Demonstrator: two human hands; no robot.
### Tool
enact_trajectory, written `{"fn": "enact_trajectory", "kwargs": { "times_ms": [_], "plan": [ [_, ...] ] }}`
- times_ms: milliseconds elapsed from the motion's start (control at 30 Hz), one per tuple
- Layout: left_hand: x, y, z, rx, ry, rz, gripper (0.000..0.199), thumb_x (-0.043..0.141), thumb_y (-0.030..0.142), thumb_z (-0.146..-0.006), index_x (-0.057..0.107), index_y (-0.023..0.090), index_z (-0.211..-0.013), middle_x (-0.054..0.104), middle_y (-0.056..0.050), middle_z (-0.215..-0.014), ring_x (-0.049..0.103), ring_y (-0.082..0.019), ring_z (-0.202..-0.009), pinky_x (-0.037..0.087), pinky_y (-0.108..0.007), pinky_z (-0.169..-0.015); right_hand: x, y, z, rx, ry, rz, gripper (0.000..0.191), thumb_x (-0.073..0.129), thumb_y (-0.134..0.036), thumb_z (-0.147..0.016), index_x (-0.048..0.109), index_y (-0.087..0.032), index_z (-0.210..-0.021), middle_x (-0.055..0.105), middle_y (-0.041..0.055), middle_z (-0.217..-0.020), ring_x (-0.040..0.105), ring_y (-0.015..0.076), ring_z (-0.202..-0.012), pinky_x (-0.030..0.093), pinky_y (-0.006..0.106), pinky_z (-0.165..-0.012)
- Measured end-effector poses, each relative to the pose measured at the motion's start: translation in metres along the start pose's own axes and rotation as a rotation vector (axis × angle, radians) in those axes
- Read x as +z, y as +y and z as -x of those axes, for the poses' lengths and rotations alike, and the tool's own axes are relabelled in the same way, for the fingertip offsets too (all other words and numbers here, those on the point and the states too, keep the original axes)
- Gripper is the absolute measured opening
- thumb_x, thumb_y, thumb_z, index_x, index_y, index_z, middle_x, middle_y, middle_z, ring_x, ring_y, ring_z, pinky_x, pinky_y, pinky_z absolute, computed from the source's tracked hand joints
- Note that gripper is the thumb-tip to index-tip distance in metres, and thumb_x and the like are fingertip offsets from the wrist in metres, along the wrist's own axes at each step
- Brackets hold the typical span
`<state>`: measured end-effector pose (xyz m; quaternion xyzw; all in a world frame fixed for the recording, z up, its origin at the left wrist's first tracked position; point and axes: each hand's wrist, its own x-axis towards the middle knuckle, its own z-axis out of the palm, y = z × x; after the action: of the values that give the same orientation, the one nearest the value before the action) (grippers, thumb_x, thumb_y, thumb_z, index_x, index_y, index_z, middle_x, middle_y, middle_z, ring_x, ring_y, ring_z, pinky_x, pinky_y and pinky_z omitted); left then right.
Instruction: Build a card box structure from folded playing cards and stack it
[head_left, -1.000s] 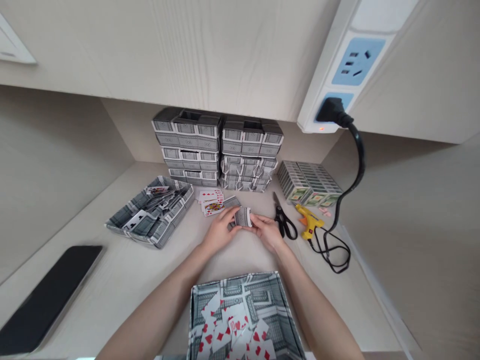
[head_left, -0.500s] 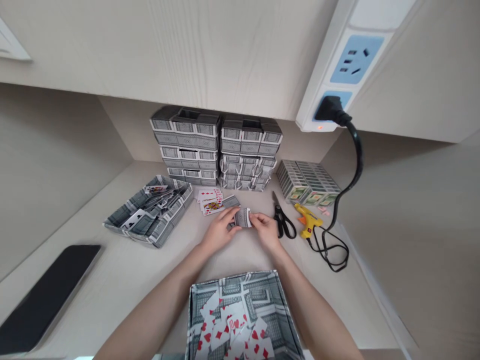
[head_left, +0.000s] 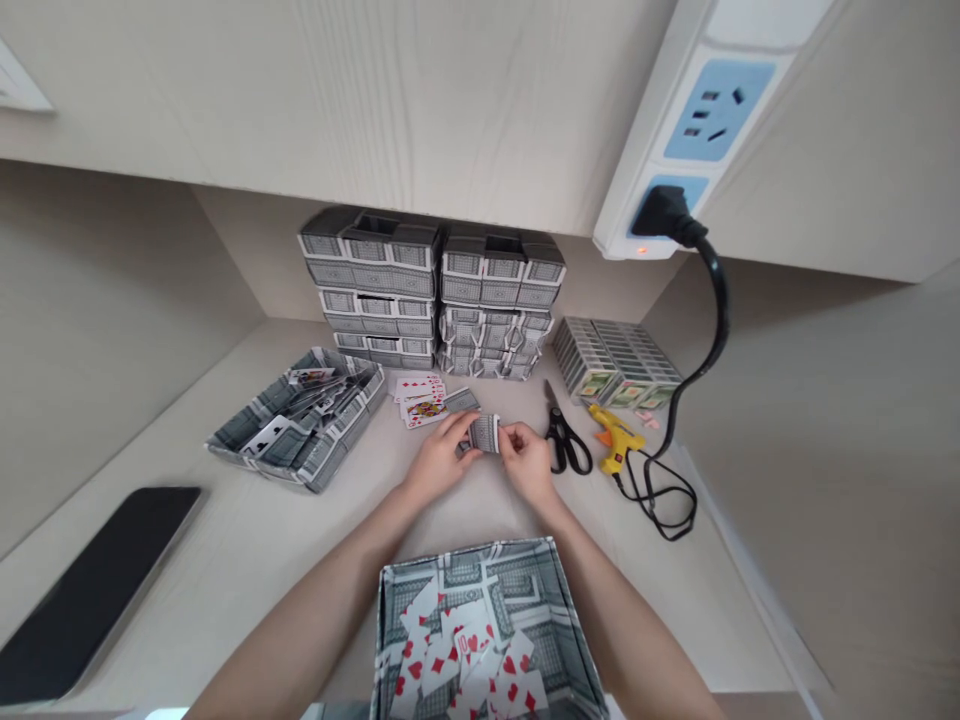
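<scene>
A grey-backed playing card piece with a white edge is held between both hands at the middle of the desk. My left hand grips its left side, thumb below and fingers above. My right hand has its fingers closed at the card's right edge. Just behind my left hand lie face-up red cards and a grey-backed card. Nearest to me stands a box made of cards, with red heart and diamond cards loose inside.
Black scissors, a yellow glue gun with its cord, and card packs are on the right. Stacked card boxes stand behind. On the left are a card tray and a black phone-like slab.
The view has shifted very slightly. Both hands keep nearly the same place on the card piece, with the right fingers a little more curled.
</scene>
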<state>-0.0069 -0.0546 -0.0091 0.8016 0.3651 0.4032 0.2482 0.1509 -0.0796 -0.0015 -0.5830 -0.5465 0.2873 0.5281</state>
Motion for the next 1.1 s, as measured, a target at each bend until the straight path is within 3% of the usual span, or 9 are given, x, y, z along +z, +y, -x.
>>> {"fn": "enact_trajectory", "kwargs": {
  "times_ms": [200, 300, 433, 600, 733, 900, 1000, 1100],
  "plan": [
    [-0.001, 0.002, 0.001, 0.029, 0.003, -0.052, 0.051, 0.056, 0.012, -0.073, 0.043, 0.023, -0.121, 0.047, -0.007, -0.123, 0.045, -0.019, -0.114, 0.045, -0.036, -0.092, 0.0, 0.004, -0.003, 0.076, -0.255, -0.193, 0.019, 0.051, -0.036, -0.074, 0.051, -0.018, -0.069, 0.044, -0.0061, -0.045, 0.039, 0.0091, -0.039, 0.029, 0.021, -0.041],
    [-0.001, 0.003, 0.002, 0.041, 0.013, -0.082, 0.05, 0.055, 0.013, -0.074, 0.044, 0.025, -0.121, 0.047, -0.006, -0.123, 0.043, -0.019, -0.116, 0.043, -0.038, -0.095, 0.001, 0.004, -0.001, 0.035, -0.208, -0.152, 0.022, 0.05, -0.037, -0.076, 0.053, -0.017, -0.066, 0.044, -0.0048, -0.047, 0.041, 0.0093, -0.042, 0.03, 0.021, -0.042],
    [0.001, 0.002, 0.001, 0.01, 0.05, -0.091, 0.049, 0.055, 0.016, -0.076, 0.044, 0.025, -0.123, 0.045, -0.007, -0.124, 0.046, -0.02, -0.112, 0.047, -0.035, -0.089, 0.002, 0.001, 0.002, 0.096, -0.188, -0.166, 0.036, 0.039, -0.045, -0.082, 0.05, -0.018, -0.061, 0.043, -0.0039, -0.045, 0.038, 0.0092, -0.038, 0.03, 0.022, -0.04],
    [0.001, 0.002, 0.001, 0.002, 0.037, -0.105, 0.05, 0.052, 0.015, -0.077, 0.042, 0.025, -0.125, 0.042, -0.008, -0.124, 0.051, -0.018, -0.105, 0.048, -0.033, -0.086, 0.005, 0.0, 0.004, 0.083, -0.267, -0.196, 0.029, 0.055, -0.042, -0.074, 0.054, -0.018, -0.09, 0.047, -0.0049, -0.052, 0.04, 0.0097, -0.039, 0.032, 0.022, -0.039],
    [0.001, 0.004, 0.003, -0.009, 0.014, -0.121, 0.05, 0.051, 0.013, -0.076, 0.043, 0.023, -0.124, 0.044, -0.009, -0.121, 0.049, -0.019, -0.105, 0.043, -0.037, -0.092, 0.005, 0.002, 0.003, 0.094, -0.297, -0.193, 0.021, 0.054, -0.039, -0.075, 0.054, -0.018, -0.078, 0.046, -0.0047, -0.052, 0.04, 0.0089, -0.04, 0.032, 0.021, -0.039],
    [-0.002, 0.008, -0.001, -0.038, 0.037, 0.149, 0.041, 0.056, 0.024, -0.075, 0.051, 0.022, -0.116, 0.047, -0.009, -0.117, 0.05, -0.019, -0.101, 0.048, -0.031, -0.077, -0.001, 0.001, 0.0, 0.117, -0.358, -0.297, 0.027, 0.057, -0.04, -0.073, 0.046, -0.019, -0.062, 0.046, -0.0056, -0.049, 0.039, 0.0072, -0.038, 0.031, 0.02, -0.038],
    [-0.002, 0.009, -0.005, -0.147, 0.085, 0.367, 0.035, 0.051, 0.032, -0.079, 0.05, 0.019, -0.112, 0.055, -0.008, -0.105, 0.054, -0.017, -0.092, 0.047, -0.028, -0.073, -0.004, -0.005, 0.0, 0.143, -0.441, -0.377, 0.026, 0.057, -0.042, -0.073, 0.047, -0.018, -0.068, 0.052, -0.0043, -0.053, 0.045, 0.0078, -0.039, 0.036, 0.021, -0.04],
    [0.0, 0.009, -0.005, -0.283, 0.054, 0.368, 0.028, 0.046, 0.037, -0.081, 0.053, 0.016, -0.099, 0.06, -0.004, -0.086, 0.055, -0.013, -0.071, 0.045, -0.025, -0.065, -0.003, -0.009, 0.004, 0.183, -0.537, -0.411, 0.028, 0.06, -0.042, -0.072, 0.044, -0.019, -0.078, 0.056, -0.0046, -0.056, 0.05, 0.0093, -0.039, 0.041, 0.022, -0.04]
  ]
}}
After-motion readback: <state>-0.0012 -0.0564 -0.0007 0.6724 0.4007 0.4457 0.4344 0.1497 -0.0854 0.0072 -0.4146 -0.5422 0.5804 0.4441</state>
